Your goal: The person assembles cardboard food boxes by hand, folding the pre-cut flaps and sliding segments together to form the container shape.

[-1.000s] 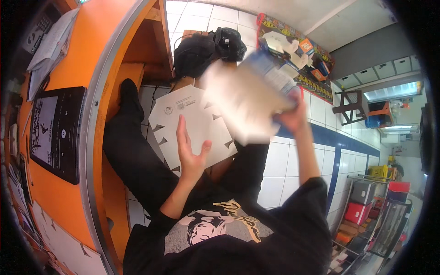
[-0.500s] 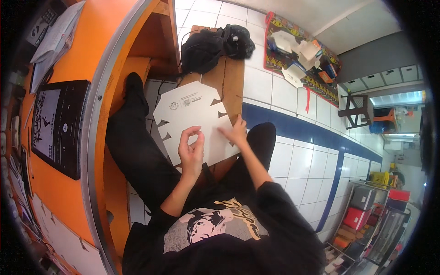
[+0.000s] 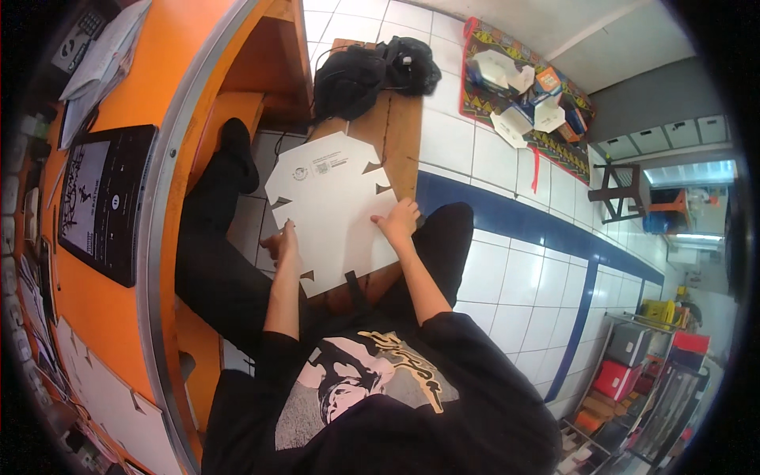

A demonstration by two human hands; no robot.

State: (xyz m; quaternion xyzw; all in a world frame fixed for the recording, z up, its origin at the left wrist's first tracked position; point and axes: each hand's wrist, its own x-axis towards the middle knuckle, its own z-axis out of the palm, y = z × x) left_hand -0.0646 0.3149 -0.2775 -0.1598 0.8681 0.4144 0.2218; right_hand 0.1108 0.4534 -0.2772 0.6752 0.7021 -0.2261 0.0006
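Observation:
A flat white cardboard box blank [image 3: 332, 214] with notched slots along its sides and small dark print near its far end lies on the wooden bench between my legs. My left hand [image 3: 283, 247] is at its left edge, thumb up along the rim and fingers curled at the outer side, partly hidden. On the opposite edge, my right hand [image 3: 398, 224] has its thumb on the white face and its fingers around the rim. A black strap [image 3: 356, 289] lies at the blank's near edge.
Black bags [image 3: 348, 83] sit at the bench's [image 3: 402, 142] far end. To the left, an orange counter [image 3: 158, 119] holds a tablet [image 3: 107, 206], papers and more cut cardboard [image 3: 119, 396]. Folded boxes [image 3: 514, 123] lie on a patterned mat at the far right, near a dark stool [image 3: 619, 192].
My left hand has moved from above the blank's near middle to its left edge. My right hand stays by the right edge, slightly shifted. The blank has turned a little.

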